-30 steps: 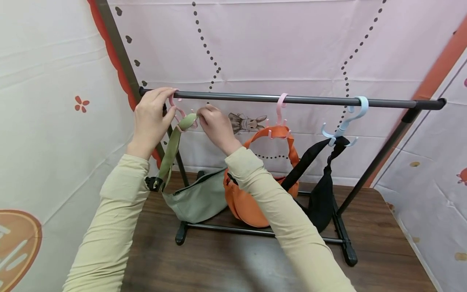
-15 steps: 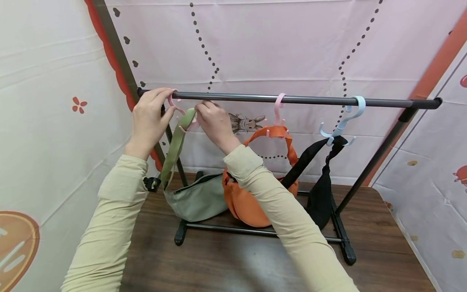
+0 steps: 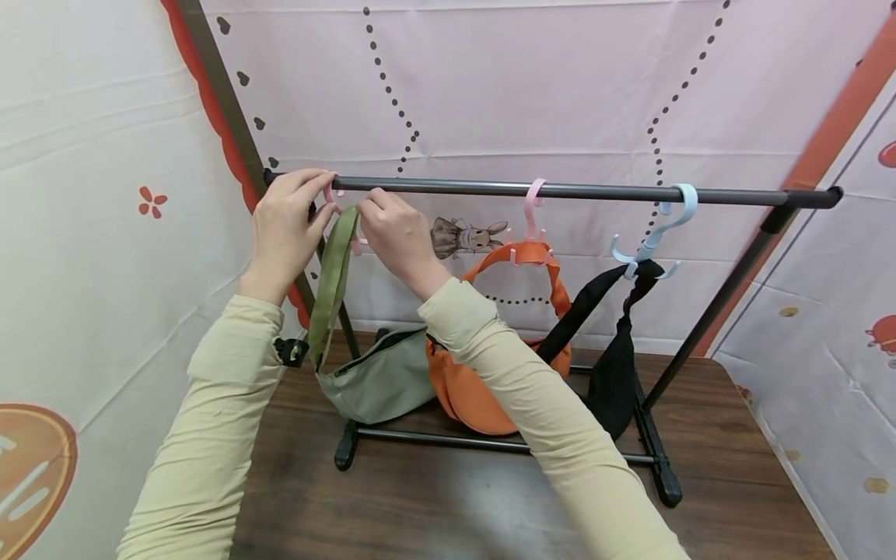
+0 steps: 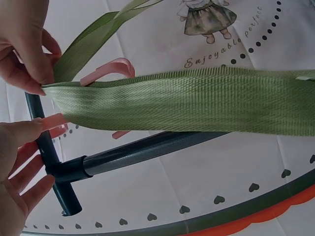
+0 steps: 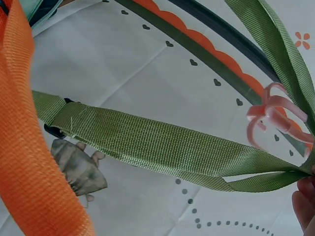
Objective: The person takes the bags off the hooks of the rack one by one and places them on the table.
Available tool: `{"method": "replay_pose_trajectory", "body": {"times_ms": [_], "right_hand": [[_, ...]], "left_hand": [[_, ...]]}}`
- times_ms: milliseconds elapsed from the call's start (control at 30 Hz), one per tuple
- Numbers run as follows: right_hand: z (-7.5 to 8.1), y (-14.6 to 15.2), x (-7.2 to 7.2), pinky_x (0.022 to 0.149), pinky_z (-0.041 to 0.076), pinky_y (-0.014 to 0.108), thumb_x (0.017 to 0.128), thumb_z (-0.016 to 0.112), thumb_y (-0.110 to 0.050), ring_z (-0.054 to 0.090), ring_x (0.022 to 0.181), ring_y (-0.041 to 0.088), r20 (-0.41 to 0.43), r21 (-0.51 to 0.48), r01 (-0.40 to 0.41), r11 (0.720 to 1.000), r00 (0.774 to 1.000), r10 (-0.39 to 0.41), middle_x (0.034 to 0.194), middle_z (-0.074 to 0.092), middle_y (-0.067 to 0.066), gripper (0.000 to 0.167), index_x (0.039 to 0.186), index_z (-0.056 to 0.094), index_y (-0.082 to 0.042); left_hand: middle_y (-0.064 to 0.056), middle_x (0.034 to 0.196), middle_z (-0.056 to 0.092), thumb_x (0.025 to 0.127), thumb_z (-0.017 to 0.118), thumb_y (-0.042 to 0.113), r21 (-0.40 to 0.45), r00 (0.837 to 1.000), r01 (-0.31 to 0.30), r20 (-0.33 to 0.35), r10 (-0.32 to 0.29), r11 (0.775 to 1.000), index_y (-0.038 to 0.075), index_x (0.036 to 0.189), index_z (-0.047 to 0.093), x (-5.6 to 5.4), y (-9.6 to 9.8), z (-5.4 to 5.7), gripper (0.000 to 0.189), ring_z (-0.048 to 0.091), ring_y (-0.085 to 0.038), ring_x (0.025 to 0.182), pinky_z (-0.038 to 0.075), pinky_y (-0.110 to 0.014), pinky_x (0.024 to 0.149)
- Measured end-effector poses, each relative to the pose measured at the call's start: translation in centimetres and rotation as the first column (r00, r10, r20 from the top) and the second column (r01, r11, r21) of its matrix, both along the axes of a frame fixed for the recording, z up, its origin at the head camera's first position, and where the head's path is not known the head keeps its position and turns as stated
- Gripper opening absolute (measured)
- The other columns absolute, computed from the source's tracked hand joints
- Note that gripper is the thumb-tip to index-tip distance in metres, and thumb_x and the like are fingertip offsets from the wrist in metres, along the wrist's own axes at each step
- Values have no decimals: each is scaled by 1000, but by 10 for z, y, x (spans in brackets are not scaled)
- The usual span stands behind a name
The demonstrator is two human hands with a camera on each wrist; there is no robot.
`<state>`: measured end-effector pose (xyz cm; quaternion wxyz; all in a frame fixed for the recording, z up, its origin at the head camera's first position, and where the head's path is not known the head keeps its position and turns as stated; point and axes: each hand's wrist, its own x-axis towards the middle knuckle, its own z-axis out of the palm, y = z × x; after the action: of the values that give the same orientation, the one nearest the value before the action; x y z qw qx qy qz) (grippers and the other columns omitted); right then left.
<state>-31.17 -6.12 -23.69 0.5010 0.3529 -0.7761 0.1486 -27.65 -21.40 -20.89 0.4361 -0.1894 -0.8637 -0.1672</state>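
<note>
My left hand point(image 3: 285, 233) is at the left end of the black rail point(image 3: 434, 186), its thumb and fingers pinching the stem of a pink multi-prong hook point(image 5: 275, 112) that hangs there. In the left wrist view the left fingers point(image 4: 29, 169) extend past the rail with the thumb on the pink stem. My right hand point(image 3: 402, 233) pinches the top fold of a green bag strap point(image 3: 334, 272), holding it up close above the hook's prongs. From that strap hangs a grey-green shoulder bag point(image 3: 381, 381), low by the rack's base.
An orange bag point(image 3: 483, 389) hangs on a second pink hook point(image 3: 533, 210) mid-rail. Further right a black bag point(image 3: 614, 381) hangs from a light blue hook point(image 3: 661, 233). The rack stands on a brown wooden table point(image 3: 434, 498), with printed cloth walls point(image 3: 532, 85) behind and at the sides.
My right hand has moved left and slightly up with the strap, whose top now stands higher, nearer the left hand. The left hand has kept its place at the pink hook.
</note>
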Motion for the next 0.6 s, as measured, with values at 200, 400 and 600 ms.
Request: {"method": "replay_pose_trajectory", "body": {"times_ms": [200, 400, 600], "right_hand": [[2, 2, 5, 63, 51, 22, 88, 47, -5, 60, 74, 14, 4, 1, 7, 1000, 1000, -7, 85, 62, 3, 22, 87, 69, -7], [3, 4, 7, 62, 50, 21, 89, 47, -5, 60, 73, 13, -16, -7, -1, 1000, 1000, 1, 84, 61, 2, 23, 87, 69, -7], [8, 5, 12, 62, 50, 20, 89, 48, -6, 59, 73, 13, -23, -10, -7, 1000, 1000, 7, 83, 62, 2, 23, 89, 70, -7]], "left_hand": [[-12, 115, 60, 82, 66, 10, -5, 1000, -1, 10, 1, 1000, 3, 115, 62, -1, -2, 0, 34, 51, -29, 109, 43, -43, 88], [-12, 115, 60, 81, 67, 10, 14, 1000, 1, 6, -2, 1000, 3, 115, 63, -2, -2, 0, 35, 50, -29, 110, 43, -43, 88], [-11, 114, 61, 82, 67, 8, 36, 1000, 2, 13, -2, 999, 4, 114, 64, -1, 0, 0, 33, 50, -28, 110, 44, -43, 86]]}}
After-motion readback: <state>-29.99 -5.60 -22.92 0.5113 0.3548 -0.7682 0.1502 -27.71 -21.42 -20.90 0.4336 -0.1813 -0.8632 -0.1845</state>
